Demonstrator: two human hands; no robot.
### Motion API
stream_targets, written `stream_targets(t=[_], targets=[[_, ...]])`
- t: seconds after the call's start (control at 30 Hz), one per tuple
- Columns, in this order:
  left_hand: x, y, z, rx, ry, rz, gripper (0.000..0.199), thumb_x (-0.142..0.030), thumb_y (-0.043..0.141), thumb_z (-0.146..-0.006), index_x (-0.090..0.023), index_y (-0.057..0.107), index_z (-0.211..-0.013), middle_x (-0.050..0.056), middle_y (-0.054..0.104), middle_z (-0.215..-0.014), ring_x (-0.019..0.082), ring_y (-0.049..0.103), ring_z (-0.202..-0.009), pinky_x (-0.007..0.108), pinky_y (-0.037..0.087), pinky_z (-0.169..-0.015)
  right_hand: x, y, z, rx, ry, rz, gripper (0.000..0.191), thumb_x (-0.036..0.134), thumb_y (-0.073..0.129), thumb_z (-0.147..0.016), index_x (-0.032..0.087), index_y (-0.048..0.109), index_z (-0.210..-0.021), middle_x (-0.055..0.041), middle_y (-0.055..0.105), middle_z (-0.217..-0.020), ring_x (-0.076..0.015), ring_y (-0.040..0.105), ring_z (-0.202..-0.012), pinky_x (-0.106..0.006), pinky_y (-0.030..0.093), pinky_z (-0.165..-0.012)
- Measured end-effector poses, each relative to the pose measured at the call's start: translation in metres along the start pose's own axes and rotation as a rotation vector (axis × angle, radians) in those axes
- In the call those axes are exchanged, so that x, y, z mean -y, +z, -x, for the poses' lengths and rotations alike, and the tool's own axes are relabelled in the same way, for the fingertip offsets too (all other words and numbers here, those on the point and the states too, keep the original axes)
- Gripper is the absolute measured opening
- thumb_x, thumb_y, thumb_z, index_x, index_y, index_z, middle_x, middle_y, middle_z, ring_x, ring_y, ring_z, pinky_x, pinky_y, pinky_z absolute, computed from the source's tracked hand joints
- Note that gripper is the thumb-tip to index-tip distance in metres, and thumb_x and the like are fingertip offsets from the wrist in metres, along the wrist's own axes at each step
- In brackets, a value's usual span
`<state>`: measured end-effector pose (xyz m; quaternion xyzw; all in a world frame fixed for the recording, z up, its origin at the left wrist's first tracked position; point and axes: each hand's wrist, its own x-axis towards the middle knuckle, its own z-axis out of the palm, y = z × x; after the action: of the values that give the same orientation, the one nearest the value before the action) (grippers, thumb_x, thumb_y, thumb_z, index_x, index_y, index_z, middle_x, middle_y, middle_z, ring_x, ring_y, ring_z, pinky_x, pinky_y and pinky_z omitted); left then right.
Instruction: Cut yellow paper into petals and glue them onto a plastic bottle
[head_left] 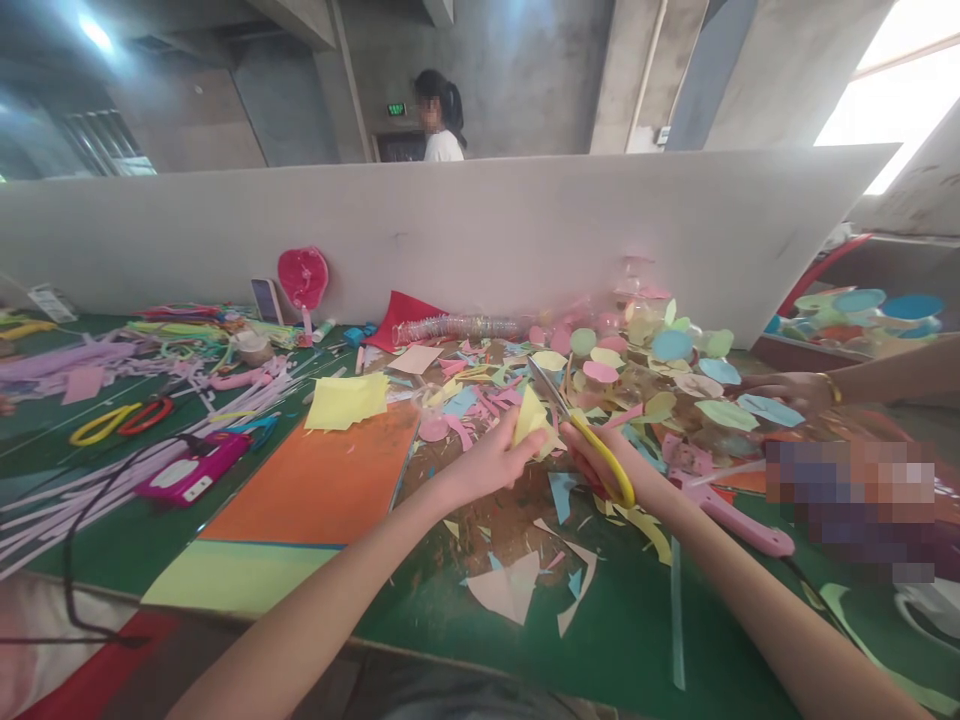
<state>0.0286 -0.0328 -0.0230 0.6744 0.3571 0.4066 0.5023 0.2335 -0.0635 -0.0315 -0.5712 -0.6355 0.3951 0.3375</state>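
My left hand (pixel 487 462) pinches a piece of yellow paper (pixel 532 425) above the green table (pixel 480 610). My right hand (pixel 600 462) grips yellow-handled scissors (pixel 609 462), with their metal blades (pixel 547 388) pointing up and left against the paper's edge. Many pastel paper ovals and scraps (pixel 675 375) lie heaped just beyond both hands. An orange card sheet (pixel 315 480) lies to the left of my left hand, and a pink-handled tool (pixel 739 518) lies to the right of my right hand.
A co-worker's braceleted hand (pixel 787 392) reaches in from the right over the paper ovals. Paper strips, yellow and red scissors handles (pixel 120 420), and a pink tool (pixel 191 472) cover the left of the table. A white partition (pixel 450 225) stands along the far edge, with a person (pixel 442 125) beyond it.
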Motion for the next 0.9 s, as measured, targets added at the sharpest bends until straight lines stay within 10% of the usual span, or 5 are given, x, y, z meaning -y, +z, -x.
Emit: stream_targets(t=[0.13,0.37,0.63,0.9], targets=[[-0.003,-0.002,-0.002,0.220,-0.142,-0.087,0.029,-0.043,0.043,-0.093,-0.022,0.052,-0.074,-0.004,0.042,-0.051,0.014,0.041,-0.045,0.028,0.028,-0.047,-0.001,-0.001,0.001,0.001,-0.011,-0.034,0.053,0.066,0.048,-0.088,0.024,0.039,-0.058,0.0057,0.039,-0.040,-0.0116,0.040,-0.037,-0.027,0.033,-0.043],[-0.010,-0.004,-0.002,0.207,-0.128,-0.255,0.041,-0.034,0.025,-0.094,-0.022,0.042,-0.058,0.001,0.050,-0.052,0.016,0.048,-0.051,0.030,0.036,-0.052,-0.007,0.001,-0.004,-0.014,0.049,-0.080,0.052,0.069,0.050,-0.084,0.023,0.044,-0.061,0.0056,0.040,-0.041,-0.0120,0.039,-0.037,-0.026,0.030,-0.041],[0.002,-0.008,-0.007,0.000,-0.139,-0.248,0.026,-0.041,0.036,-0.093,-0.022,0.053,-0.098,0.000,0.056,-0.080,0.015,0.051,-0.065,0.028,0.042,-0.059,0.006,0.001,-0.004,-0.205,0.037,0.040,0.052,0.068,0.067,-0.068,0.016,0.063,-0.072,-0.0012,0.060,-0.066,-0.0165,0.050,-0.061,-0.028,0.036,-0.056],[0.001,-0.010,-0.007,0.050,-0.034,-0.189,0.057,-0.055,0.050,-0.089,-0.028,0.044,-0.139,0.007,0.064,-0.107,0.021,0.060,-0.087,0.031,0.048,-0.073,-0.009,0.004,-0.007,-0.237,-0.007,0.305,0.032,0.049,0.057,-0.085,0.018,0.063,-0.086,-0.0064,0.068,-0.073,-0.0219,0.060,-0.065,-0.029,0.040,-0.057]])
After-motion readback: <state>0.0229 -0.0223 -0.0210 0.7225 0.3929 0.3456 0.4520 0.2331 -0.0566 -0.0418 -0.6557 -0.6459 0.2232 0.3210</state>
